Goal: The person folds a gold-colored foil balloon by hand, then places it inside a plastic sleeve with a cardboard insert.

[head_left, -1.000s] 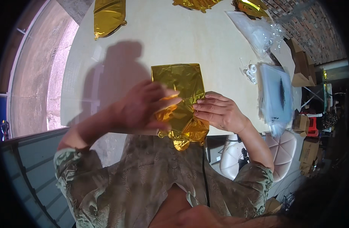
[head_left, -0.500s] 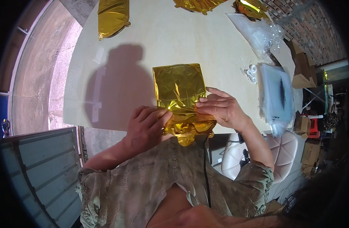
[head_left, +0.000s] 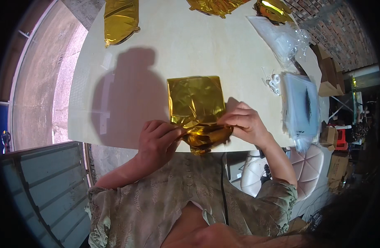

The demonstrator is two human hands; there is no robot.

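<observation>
"On the worktop [head_left: 247, 62], how does the gold foil [head_left: 197, 97] lie?"
"Near edge, between left hand [head_left: 154, 142] and right hand [head_left: 248, 126]. Long axis runs away from the person: flat end far, crumpled end near."
"Which is nearer?"
"Neither, both touch it. Left pinches the crumpled part's left side; right pinches the right side, slightly farther up. Exact fingertip contact is hard to see."
</observation>
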